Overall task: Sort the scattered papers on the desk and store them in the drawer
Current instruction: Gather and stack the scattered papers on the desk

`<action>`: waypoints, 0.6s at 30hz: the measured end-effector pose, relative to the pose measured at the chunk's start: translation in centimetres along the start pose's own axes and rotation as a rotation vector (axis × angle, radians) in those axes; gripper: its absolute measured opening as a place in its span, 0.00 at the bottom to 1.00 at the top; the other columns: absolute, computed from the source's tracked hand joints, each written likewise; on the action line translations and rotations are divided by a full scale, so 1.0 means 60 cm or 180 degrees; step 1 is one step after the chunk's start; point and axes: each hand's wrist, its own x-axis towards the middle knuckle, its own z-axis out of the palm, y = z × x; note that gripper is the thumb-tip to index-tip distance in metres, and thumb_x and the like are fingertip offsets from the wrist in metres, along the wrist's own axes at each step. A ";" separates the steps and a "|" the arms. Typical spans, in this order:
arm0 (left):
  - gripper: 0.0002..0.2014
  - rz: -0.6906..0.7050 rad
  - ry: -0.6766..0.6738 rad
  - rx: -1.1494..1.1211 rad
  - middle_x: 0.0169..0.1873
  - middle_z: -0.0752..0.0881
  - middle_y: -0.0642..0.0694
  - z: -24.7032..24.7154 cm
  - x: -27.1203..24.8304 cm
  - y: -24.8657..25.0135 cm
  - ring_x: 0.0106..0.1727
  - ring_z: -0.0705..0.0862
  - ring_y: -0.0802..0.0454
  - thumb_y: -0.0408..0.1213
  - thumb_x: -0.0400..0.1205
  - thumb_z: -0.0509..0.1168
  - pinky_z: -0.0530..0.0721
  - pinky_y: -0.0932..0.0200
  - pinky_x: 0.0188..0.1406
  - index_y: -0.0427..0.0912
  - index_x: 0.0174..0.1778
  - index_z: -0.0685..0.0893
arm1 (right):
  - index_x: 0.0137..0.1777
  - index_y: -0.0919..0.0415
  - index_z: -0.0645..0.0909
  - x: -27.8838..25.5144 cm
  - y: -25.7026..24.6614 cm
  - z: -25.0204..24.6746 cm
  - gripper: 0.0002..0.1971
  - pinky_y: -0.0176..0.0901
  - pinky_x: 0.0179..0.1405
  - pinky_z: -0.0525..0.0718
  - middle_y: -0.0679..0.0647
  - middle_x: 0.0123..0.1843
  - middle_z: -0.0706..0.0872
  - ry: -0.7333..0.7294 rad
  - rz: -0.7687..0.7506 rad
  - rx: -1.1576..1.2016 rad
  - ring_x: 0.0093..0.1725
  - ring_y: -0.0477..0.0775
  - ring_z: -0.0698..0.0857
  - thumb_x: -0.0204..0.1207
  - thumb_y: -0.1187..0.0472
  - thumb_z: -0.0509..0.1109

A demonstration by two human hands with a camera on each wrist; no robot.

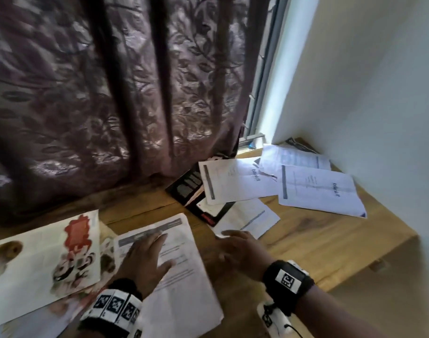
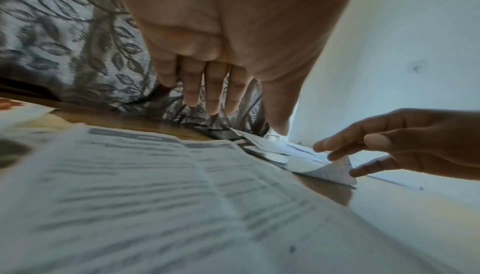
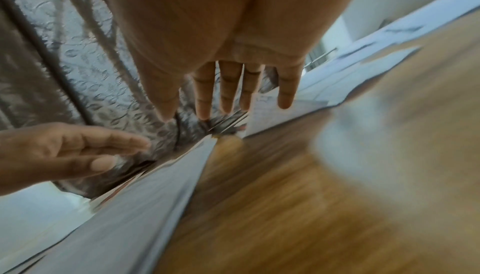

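Observation:
A printed white sheet (image 1: pixel 179 276) lies on the wooden desk (image 1: pixel 330 240) in front of me. My left hand (image 1: pixel 145 254) hovers over it with straight fingers, holding nothing; the left wrist view shows that sheet (image 2: pixel 155 196) just below the fingers (image 2: pixel 213 93). My right hand (image 1: pixel 238 247) stretches open above bare wood, its fingertips near a small white paper (image 1: pixel 250 218). Farther right lie more white sheets (image 1: pixel 318 191), partly overlapping. The right wrist view shows my right hand's fingers (image 3: pixel 226 89) straight and empty. No drawer is in view.
A colourful picture leaflet (image 1: pixel 45 259) lies at the left, partly under the printed sheet. A black booklet (image 1: pixel 191 191) sits under the far papers. A patterned curtain (image 1: pixel 111 93) hangs along the desk's back edge; a white wall (image 1: pixel 379 93) bounds the right.

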 end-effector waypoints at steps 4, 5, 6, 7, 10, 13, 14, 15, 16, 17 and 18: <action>0.34 0.0271 0.0187 -0.0102 0.77 0.73 0.49 0.040 0.072 0.065 0.79 0.68 0.50 0.63 0.78 0.54 0.65 0.52 0.80 0.48 0.78 0.74 | 0.58 0.46 0.88 -0.005 0.101 -0.101 0.14 0.47 0.62 0.83 0.43 0.64 0.87 0.0853 0.0161 0.0316 0.63 0.43 0.83 0.77 0.44 0.70; 0.34 0.0355 0.0219 -0.0130 0.76 0.75 0.49 0.053 0.093 0.091 0.79 0.70 0.50 0.63 0.78 0.54 0.66 0.53 0.79 0.48 0.77 0.75 | 0.58 0.48 0.88 -0.006 0.132 -0.128 0.13 0.46 0.60 0.83 0.44 0.62 0.89 0.1000 0.0307 0.0377 0.60 0.44 0.85 0.77 0.46 0.72; 0.33 0.0443 0.0265 -0.0137 0.75 0.76 0.49 0.061 0.106 0.110 0.78 0.71 0.50 0.62 0.78 0.54 0.66 0.53 0.79 0.48 0.76 0.76 | 0.57 0.49 0.89 -0.004 0.155 -0.149 0.12 0.47 0.60 0.82 0.46 0.60 0.90 0.1131 0.0434 0.0330 0.58 0.45 0.86 0.77 0.48 0.73; 0.32 0.0507 0.0263 -0.0145 0.75 0.77 0.48 0.068 0.118 0.130 0.77 0.72 0.49 0.61 0.78 0.55 0.67 0.53 0.78 0.47 0.75 0.77 | 0.58 0.51 0.89 0.001 0.182 -0.168 0.14 0.49 0.64 0.81 0.48 0.61 0.90 0.1290 0.0495 0.0196 0.60 0.49 0.86 0.75 0.49 0.73; 0.30 0.0694 0.0373 -0.0275 0.69 0.82 0.45 0.090 0.166 0.198 0.72 0.76 0.49 0.58 0.77 0.56 0.74 0.53 0.71 0.45 0.70 0.82 | 0.70 0.55 0.83 0.023 0.274 -0.237 0.28 0.52 0.76 0.68 0.58 0.75 0.80 0.1226 0.1029 -0.0517 0.75 0.62 0.76 0.71 0.45 0.74; 0.26 0.0968 0.0459 -0.0344 0.60 0.87 0.42 0.113 0.202 0.248 0.63 0.81 0.48 0.55 0.77 0.59 0.73 0.58 0.64 0.42 0.62 0.86 | 0.86 0.53 0.61 0.043 0.342 -0.276 0.46 0.56 0.83 0.58 0.57 0.89 0.55 0.0827 0.1942 -0.0960 0.86 0.64 0.56 0.72 0.33 0.70; 0.25 0.0976 0.0449 -0.0357 0.59 0.87 0.43 0.119 0.211 0.261 0.62 0.83 0.46 0.54 0.78 0.59 0.73 0.57 0.64 0.42 0.62 0.86 | 0.87 0.53 0.56 0.050 0.358 -0.278 0.50 0.56 0.84 0.56 0.57 0.90 0.50 0.0717 0.2100 -0.1003 0.87 0.64 0.53 0.71 0.29 0.69; 0.24 0.0972 0.0477 -0.0338 0.60 0.87 0.44 0.126 0.218 0.268 0.61 0.85 0.45 0.54 0.77 0.60 0.74 0.56 0.64 0.43 0.63 0.86 | 0.88 0.54 0.52 0.055 0.365 -0.278 0.54 0.57 0.85 0.55 0.57 0.90 0.49 0.0612 0.2135 -0.1012 0.87 0.64 0.52 0.69 0.26 0.68; 0.24 0.0949 0.0494 -0.0329 0.60 0.87 0.44 0.132 0.225 0.277 0.61 0.85 0.45 0.54 0.77 0.60 0.74 0.55 0.64 0.44 0.63 0.86 | 0.88 0.55 0.52 0.060 0.369 -0.274 0.55 0.58 0.85 0.57 0.58 0.90 0.50 0.0502 0.2124 -0.1005 0.87 0.64 0.54 0.68 0.25 0.68; 0.24 0.0938 0.0522 -0.0329 0.61 0.87 0.45 0.140 0.232 0.282 0.62 0.85 0.45 0.54 0.77 0.60 0.74 0.55 0.65 0.45 0.64 0.86 | 0.87 0.56 0.55 0.065 0.371 -0.269 0.54 0.59 0.84 0.60 0.59 0.89 0.53 0.0407 0.2070 -0.1003 0.86 0.64 0.56 0.69 0.26 0.68; 0.25 0.0921 0.0536 -0.0339 0.61 0.87 0.46 0.143 0.238 0.287 0.63 0.84 0.46 0.54 0.78 0.59 0.73 0.56 0.65 0.45 0.64 0.86 | 0.85 0.57 0.59 0.067 0.367 -0.264 0.49 0.59 0.81 0.65 0.60 0.87 0.58 0.0369 0.2000 -0.1030 0.84 0.65 0.60 0.71 0.28 0.68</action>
